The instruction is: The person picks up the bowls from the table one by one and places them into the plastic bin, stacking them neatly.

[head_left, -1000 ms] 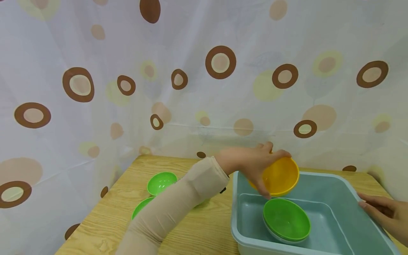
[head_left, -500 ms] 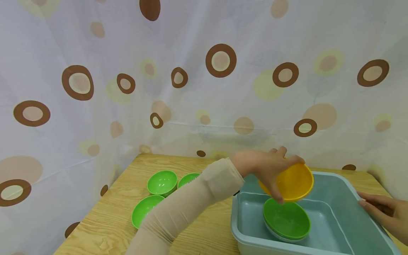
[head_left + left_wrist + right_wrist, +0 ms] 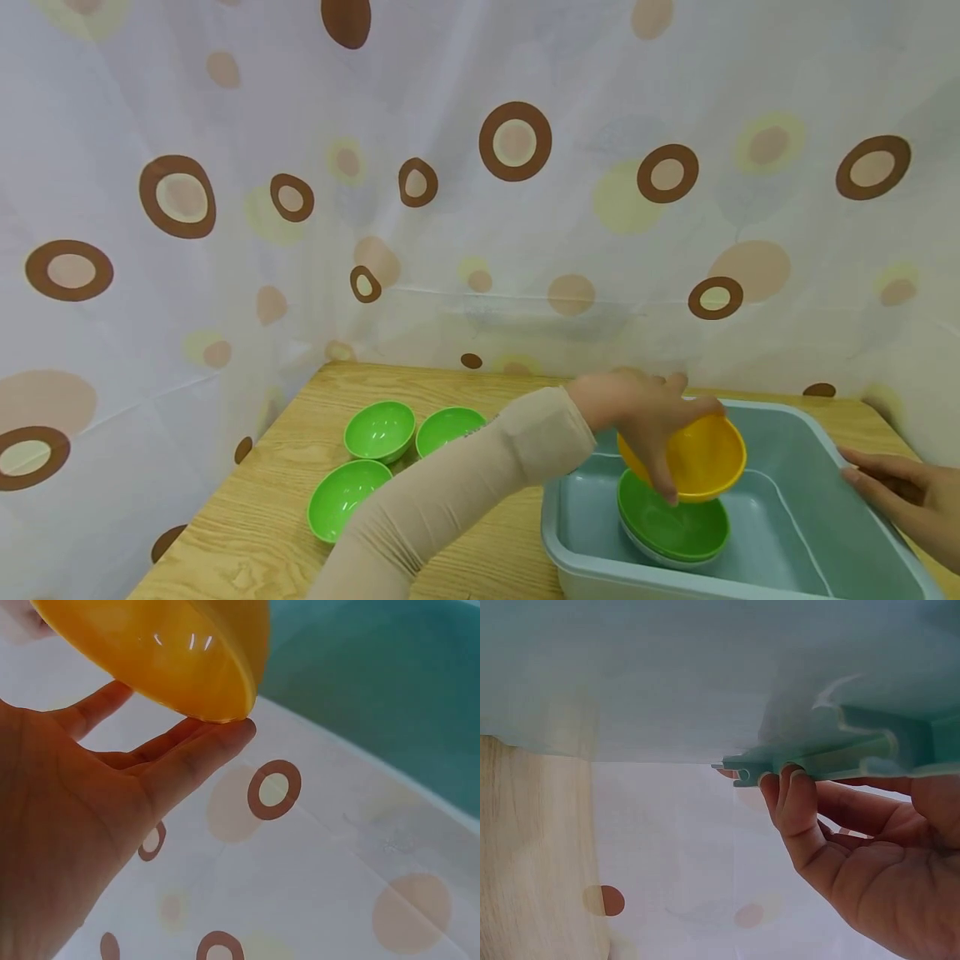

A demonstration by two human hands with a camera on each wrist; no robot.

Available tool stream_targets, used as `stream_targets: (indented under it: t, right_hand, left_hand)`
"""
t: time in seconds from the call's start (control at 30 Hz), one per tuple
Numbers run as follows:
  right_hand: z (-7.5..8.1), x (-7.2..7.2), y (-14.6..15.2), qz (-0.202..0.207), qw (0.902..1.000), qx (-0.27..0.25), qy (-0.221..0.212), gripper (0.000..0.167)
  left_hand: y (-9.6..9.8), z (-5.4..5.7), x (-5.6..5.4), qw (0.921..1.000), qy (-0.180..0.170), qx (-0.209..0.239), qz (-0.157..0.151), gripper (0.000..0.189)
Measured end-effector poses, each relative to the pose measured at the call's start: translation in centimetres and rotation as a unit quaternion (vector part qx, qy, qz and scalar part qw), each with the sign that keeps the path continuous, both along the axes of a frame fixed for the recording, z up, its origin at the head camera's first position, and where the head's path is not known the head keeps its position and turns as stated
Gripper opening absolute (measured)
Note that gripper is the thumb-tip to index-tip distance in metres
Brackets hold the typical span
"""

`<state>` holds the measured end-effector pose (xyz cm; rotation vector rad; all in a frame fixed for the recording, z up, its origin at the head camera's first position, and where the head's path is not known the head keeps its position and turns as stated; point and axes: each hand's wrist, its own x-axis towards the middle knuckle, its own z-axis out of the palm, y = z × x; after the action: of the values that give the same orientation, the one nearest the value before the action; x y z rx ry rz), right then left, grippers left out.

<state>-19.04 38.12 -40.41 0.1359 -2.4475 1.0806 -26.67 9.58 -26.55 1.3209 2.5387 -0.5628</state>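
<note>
My left hand (image 3: 648, 417) pinches the rim of a yellow bowl (image 3: 708, 458), thumb on the near side. The bowl is tilted, its hollow facing me, low over a green bowl (image 3: 675, 533) in the blue-grey plastic basin (image 3: 806, 483). Another bowl with a pale outside shows beneath that green one. In the left wrist view, the fingers (image 3: 191, 761) lie along the rim of the yellow bowl. My right hand (image 3: 911, 500) grips the basin's right rim; the right wrist view shows its fingertips (image 3: 799, 784) curled up under the rim's edge.
Left of the basin, three green bowls stand on the wooden table: one at the back (image 3: 380, 432), one behind my forearm (image 3: 448, 427) and one nearer (image 3: 341, 500). A white curtain (image 3: 450, 233) with brown circles hangs close behind the table and along both sides.
My left hand has carried the yellow bowl right and down, over the green bowl in the basin. The green bowls on the table have come into view. My right hand stays on the rim.
</note>
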Motion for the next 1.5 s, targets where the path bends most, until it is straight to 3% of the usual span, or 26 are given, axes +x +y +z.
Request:
stream_targets:
  t: [0.1, 0.27, 0.4, 0.5, 0.57, 0.73, 0.83, 1.03, 1.3, 1.5]
  right_hand:
    - [0.5, 0.3, -0.4, 0.002, 1.0000, 0.003, 0.001, 0.026]
    - [0.9, 0.4, -0.6, -0.002, 0.9999, 0.004, -0.015, 0.023]
    - [-0.7, -0.6, 0.8, -0.019, 0.9993, 0.028, -0.013, 0.034]
    - [-0.9, -0.7, 1.1, -0.021, 0.9992, 0.033, -0.011, 0.034]
    - [-0.1, -0.3, 0.5, -0.020, 0.9990, 0.035, -0.017, 0.024]
    - [1.6, 0.7, -1.2, -0.029, 0.9983, 0.040, -0.032, 0.020]
    - [2.0, 0.9, -1.6, -0.032, 0.9979, 0.042, -0.036, 0.028]
    - [1.7, 0.7, -1.2, -0.030, 0.9977, 0.046, -0.039, 0.040]
    - [1.6, 0.7, -1.2, -0.025, 0.9981, 0.045, -0.035, 0.039]
    - [1.0, 0.5, -0.7, -0.018, 0.9989, 0.033, -0.028, 0.031]
  left_hand:
    - [0.4, -0.6, 0.0, 0.9996, 0.009, -0.027, 0.004, 0.108]
    - [1.2, -1.3, 0.0, 0.9988, -0.040, -0.028, -0.002, 0.104]
    - [1.8, -1.7, 0.2, 0.9967, -0.075, -0.029, 0.008, 0.103]
    - [2.3, -1.9, 0.4, 0.9954, -0.084, -0.042, 0.019, 0.103]
    - [2.7, -2.0, 0.6, 0.9945, -0.085, -0.055, 0.026, 0.103]
    - [3.2, -2.4, 0.8, 0.9928, -0.087, -0.074, 0.036, 0.104]
    - [3.3, -2.8, 1.0, 0.9925, -0.085, -0.080, 0.037, 0.105]
    - [3.4, -3.7, 0.8, 0.9922, -0.072, -0.095, 0.036, 0.107]
    - [3.6, -4.7, 0.8, 0.9913, -0.049, -0.117, 0.036, 0.105]
    - [3.9, -4.9, 0.9, 0.9895, -0.054, -0.129, 0.038, 0.105]
